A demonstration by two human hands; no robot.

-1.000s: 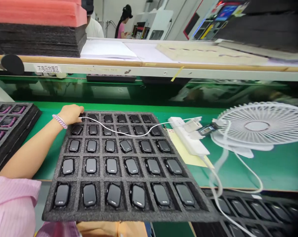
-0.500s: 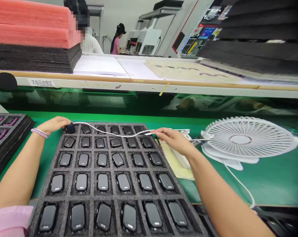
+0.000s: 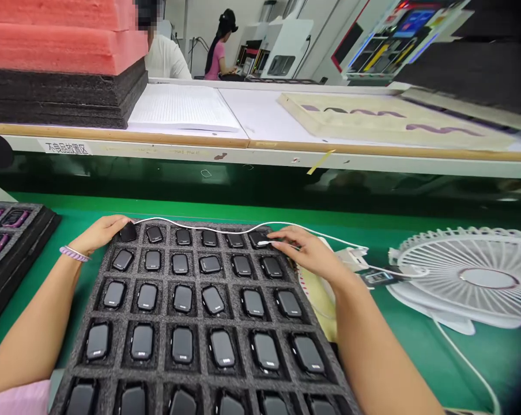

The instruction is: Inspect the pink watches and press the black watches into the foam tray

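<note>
A black foam tray (image 3: 161, 300) with several rows of black smartwatch bodies lies in front of me on the green belt. My left hand (image 3: 98, 233) rests at the tray's far left corner, fingers on the corner watch (image 3: 128, 232), which a white cable (image 3: 208, 226) plugs into. The cable runs along the tray's far edge to my right hand (image 3: 308, 251), which pinches it over the watch in the far right pocket (image 3: 259, 238).
A white fan (image 3: 468, 282) lies flat at the right, beside a white power strip (image 3: 351, 256) and a yellow paper. Another tray of watches (image 3: 5, 230) sits at the left. Stacked pink and black foam (image 3: 61, 63) and papers fill the shelf behind. Two people work in the background.
My right hand has come in, taken the cable and brought it down to the tray's far right pocket. The cable now lies along the far edge. My left hand stays at the corner watch.
</note>
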